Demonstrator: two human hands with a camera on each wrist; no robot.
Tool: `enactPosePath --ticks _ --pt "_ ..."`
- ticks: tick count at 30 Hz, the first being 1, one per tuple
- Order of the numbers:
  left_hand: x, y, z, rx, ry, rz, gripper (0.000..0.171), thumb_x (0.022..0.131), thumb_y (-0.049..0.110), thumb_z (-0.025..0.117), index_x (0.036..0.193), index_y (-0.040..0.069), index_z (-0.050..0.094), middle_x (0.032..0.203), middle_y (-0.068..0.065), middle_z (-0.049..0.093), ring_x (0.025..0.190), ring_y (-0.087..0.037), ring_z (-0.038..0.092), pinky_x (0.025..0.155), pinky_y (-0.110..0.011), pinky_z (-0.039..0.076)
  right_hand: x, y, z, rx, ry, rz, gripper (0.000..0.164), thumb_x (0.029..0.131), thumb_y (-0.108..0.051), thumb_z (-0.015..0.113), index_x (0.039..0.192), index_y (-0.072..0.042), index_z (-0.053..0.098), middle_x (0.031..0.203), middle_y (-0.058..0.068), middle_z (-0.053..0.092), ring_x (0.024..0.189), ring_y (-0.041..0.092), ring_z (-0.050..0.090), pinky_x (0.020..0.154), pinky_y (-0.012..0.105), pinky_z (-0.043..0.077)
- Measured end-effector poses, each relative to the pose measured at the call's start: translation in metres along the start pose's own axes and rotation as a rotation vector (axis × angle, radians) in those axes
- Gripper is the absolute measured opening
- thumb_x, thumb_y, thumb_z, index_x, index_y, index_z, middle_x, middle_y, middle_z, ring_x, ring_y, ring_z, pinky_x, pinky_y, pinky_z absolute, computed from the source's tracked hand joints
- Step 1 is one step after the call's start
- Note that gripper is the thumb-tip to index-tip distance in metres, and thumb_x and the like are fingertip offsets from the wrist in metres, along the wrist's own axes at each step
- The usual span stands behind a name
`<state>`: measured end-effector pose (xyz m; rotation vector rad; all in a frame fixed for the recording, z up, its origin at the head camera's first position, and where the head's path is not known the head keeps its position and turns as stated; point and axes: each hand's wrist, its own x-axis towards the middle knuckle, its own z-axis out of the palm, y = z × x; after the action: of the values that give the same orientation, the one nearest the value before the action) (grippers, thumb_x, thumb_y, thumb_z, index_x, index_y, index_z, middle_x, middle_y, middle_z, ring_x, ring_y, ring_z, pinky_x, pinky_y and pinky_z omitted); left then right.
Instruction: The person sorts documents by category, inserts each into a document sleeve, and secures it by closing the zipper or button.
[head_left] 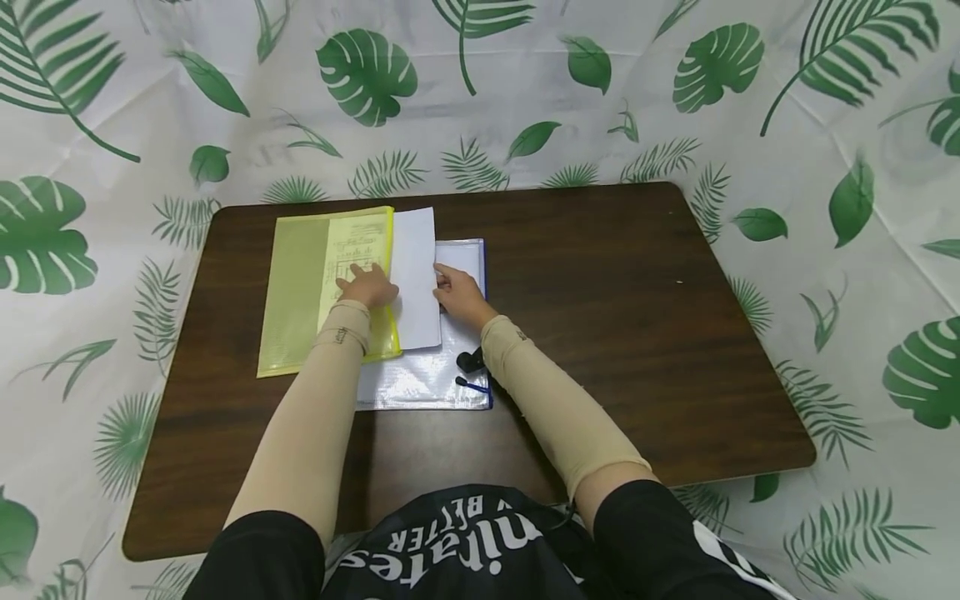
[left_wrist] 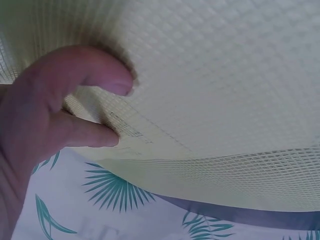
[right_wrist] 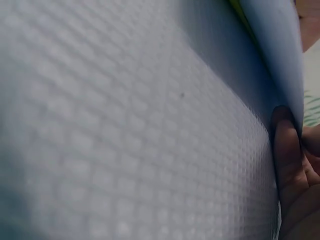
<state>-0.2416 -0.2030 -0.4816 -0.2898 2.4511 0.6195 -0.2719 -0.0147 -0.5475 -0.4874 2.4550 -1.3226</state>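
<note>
A yellow mesh document folder (head_left: pixel 294 292), with a printed sheet (head_left: pixel 351 243) showing through it, lies on the left part of the table. My left hand (head_left: pixel 367 287) rests on the folder near its right edge; the left wrist view shows its thumb and a finger touching the mesh (left_wrist: pixel 215 100). White paper (head_left: pixel 415 287) sticks out past the folder's right edge. With thumb and fingers, my right hand (head_left: pixel 463 297) pinches the paper's right edge. Underneath lies a clear mesh document pouch (head_left: pixel 420 387) with a blue edge, its grid surface (right_wrist: pixel 150 125) filling the right wrist view.
A black zipper pull or similar small dark item (head_left: pixel 470 360) and a blue cord with a dark tip (head_left: pixel 471 384) lie by the pouch's right edge. The dark brown table (head_left: pixel 637 333) stands against a leaf-patterned white cloth (head_left: pixel 525 100).
</note>
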Motion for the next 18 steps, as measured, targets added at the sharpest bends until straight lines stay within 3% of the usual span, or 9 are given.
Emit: enactPosePath --ticks 4,13,18 --pt "0.002 0.002 0.002 -0.005 0.028 0.005 0.076 0.098 0.035 0.038 0.154 0.001 -0.001 0.152 -0.037 -0.017 0.132 -0.066 -0.011 0.101 -0.078 0.009 0.002 0.003 0.003 -0.023 0.039 -0.027 0.054 0.093 -0.001 0.056 0.145 -0.004 0.042 0.122 0.017 0.064 0.098 0.020 0.064 0.073 0.023 0.054" --pt "0.002 -0.001 0.006 0.036 0.048 -0.001 0.077 0.098 0.036 0.038 0.153 -0.003 0.001 0.151 -0.040 -0.012 0.132 -0.068 -0.006 0.107 -0.073 0.004 0.007 0.001 0.015 -0.018 0.015 -0.023 0.056 0.093 -0.003 0.057 0.146 -0.004 0.040 0.123 0.016 0.063 0.107 0.021 0.064 0.085 0.023 0.052" --pt "0.000 -0.003 0.004 0.038 0.054 0.009 0.077 0.097 0.035 0.038 0.153 -0.003 0.003 0.151 -0.040 -0.012 0.132 -0.068 -0.005 0.108 -0.072 0.003 0.002 -0.006 0.012 0.081 0.013 0.028 0.055 0.095 -0.007 0.056 0.147 -0.005 0.039 0.126 0.017 0.061 0.102 0.022 0.066 0.071 0.025 0.056"
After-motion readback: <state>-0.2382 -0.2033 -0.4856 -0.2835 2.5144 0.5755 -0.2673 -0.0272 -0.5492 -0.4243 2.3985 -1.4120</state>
